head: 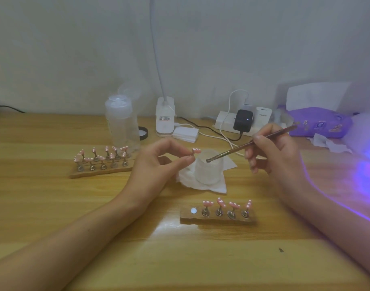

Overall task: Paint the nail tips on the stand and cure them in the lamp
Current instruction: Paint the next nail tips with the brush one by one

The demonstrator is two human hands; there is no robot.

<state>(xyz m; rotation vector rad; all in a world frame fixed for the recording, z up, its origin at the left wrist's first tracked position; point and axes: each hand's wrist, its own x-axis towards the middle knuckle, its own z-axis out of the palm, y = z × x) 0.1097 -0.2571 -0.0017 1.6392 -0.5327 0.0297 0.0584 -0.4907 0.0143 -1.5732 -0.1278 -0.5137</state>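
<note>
Left fingers pinch one tip over the table's middle, right fingers grip the brush at the cup; the near stand's four tips look dotted, so mostly curing in the right-edge lamp seems left

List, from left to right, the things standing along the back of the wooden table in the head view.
In order: clear plastic bottle, black round lid, white desk-lamp base, stack of white pads, white power strip with its black adapter, purple tissue pack, violet-glowing curing lamp.
</note>
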